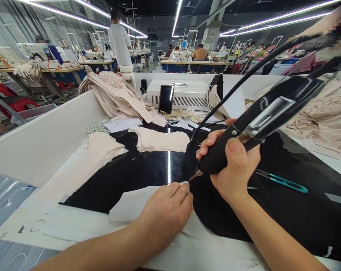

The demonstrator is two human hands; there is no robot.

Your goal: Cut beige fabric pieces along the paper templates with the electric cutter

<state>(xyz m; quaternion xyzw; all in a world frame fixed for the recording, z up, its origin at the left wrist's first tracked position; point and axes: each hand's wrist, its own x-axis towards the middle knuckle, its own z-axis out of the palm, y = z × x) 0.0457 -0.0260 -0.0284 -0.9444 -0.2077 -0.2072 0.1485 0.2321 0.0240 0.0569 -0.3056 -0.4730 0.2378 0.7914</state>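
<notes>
My right hand [235, 162] is wrapped round a black corded hand tool [215, 154]. Its narrow metal tip [195, 174] points down and left, close to the fingertips of my left hand. With fingers together, my left hand [168, 205] grips the upper right corner of a white cut piece [130, 203], fabric or card, on the black work surface [113, 184]. Most of that corner is hidden under my fingers. Right of my right hand lies a pair of teal-handled thread snips [286, 183].
Beige fabric stacks [163, 139] lie ahead, with another pile [88, 162] at left. A white vented box [184, 92] stands behind a dark phone [166, 98]. Low white panels [46, 139] edge the table. A black cable [229, 94] arches over it. Several people work at sewing machines beyond.
</notes>
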